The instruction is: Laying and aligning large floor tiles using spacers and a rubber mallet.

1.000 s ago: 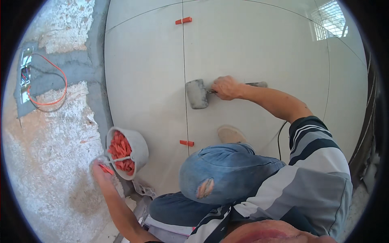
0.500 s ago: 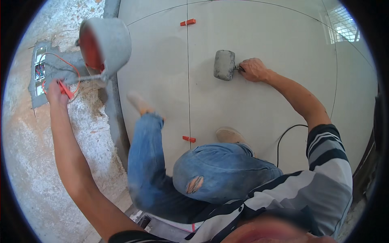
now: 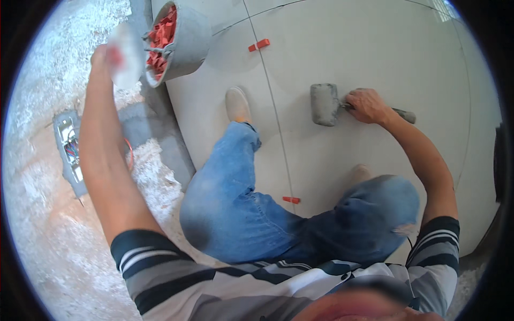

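Observation:
My right hand (image 3: 365,105) grips a rubber mallet (image 3: 324,105) around its handle, with the grey, scuffed head pointing left just over the floor tiles. My left hand (image 3: 100,56) reaches far forward at the left. Beside it, a smeared whitish rounded thing with a red patch (image 3: 127,56) hides most of the fingers; they look closed, but what they hold is unclear. Right of this is a grey bucket (image 3: 188,45) filled with red plastic wedges (image 3: 162,33). The bucket's mouth faces left.
Two red wedges sit on the tile joint, a far one (image 3: 259,45) and a near one (image 3: 291,200). On the rough left surface an open electrical box (image 3: 70,147) shows wires, and an orange cable (image 3: 130,154) curves nearby. My left shoe (image 3: 237,105) rests on the tile.
My left hand has moved forward, away from beside the electrical box. My left foot has come forward onto the tile. The bucket's red contents now show clearly. My right hand still grips the mallet.

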